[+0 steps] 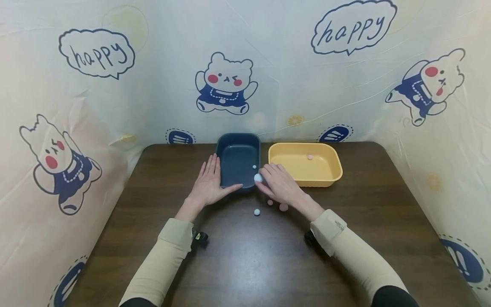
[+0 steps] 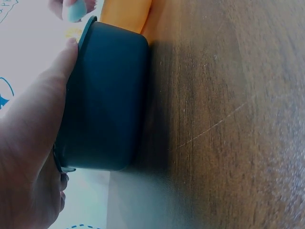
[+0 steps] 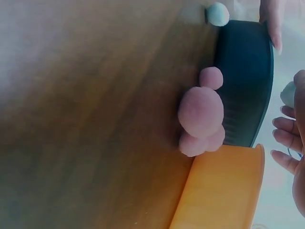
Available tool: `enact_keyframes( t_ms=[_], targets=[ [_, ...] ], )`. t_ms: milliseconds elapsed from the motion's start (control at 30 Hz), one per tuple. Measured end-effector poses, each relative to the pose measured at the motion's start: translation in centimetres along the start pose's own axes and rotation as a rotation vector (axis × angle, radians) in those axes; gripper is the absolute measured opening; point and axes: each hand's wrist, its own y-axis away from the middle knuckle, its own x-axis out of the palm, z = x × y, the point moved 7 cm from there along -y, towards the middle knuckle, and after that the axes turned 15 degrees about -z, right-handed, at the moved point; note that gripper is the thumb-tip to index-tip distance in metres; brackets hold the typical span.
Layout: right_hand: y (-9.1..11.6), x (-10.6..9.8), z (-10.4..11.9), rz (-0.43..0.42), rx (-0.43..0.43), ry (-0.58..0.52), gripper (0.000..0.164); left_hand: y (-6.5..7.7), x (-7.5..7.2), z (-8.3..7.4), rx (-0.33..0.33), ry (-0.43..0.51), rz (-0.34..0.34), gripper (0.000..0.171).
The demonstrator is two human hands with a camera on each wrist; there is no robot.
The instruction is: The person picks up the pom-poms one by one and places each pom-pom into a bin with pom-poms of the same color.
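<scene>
Blue box [image 1: 235, 157], left hand [image 1: 207, 184] at its left edge, fingers straight, thumb spread along near rim. 1 small ball [image 1: 254, 166] inside. 1 pale-blue ball [image 1: 257, 212] on brown table [image 1: 238, 260]. Right hand [image 1: 281, 184] pinches 1 bigger ball [image 1: 258, 178] over box's right rim, pink balls [image 1: 283, 207] below. Yellow tub [image 1: 307, 182] rightmost, 1 pink lump [image 1: 310, 157] inside.

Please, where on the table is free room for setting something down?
Bare table lies left of the left hand, right of the yellow tray, and between the sleeves. Crowded: around the right hand, near pink balls and navy tray.
</scene>
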Motion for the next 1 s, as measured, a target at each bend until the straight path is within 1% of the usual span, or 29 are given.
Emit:
enact_keyframes(
  t_ms=[133,267,400,533,1000],
  targets=[
    [-0.7,0.5,-0.6,0.026,0.034,-0.013,0.031,0.0,0.0,0.1,0.007,-0.009,0.001,0.139],
    [-1.4,0.9,-0.9,0.027,0.033,-0.008,0.033,0.1,-0.1,0.1,0.002,-0.009,0.011,0.139],
    [-2.4,1.2,-1.3,0.024,0.039,-0.005,0.032,0.0,-0.1,0.1,0.002,-0.005,0.000,0.141],
    [-3.3,1.6,-1.5,0.049,0.068,-0.021,0.031,-0.1,-0.2,0.1,0.005,-0.006,-0.007,0.142],
    [-5.3,4.4,-2.2,0.113,0.095,-0.019,0.034,-0.1,0.0,0.0,-0.003,0.000,0.005,0.141]
  ],
)
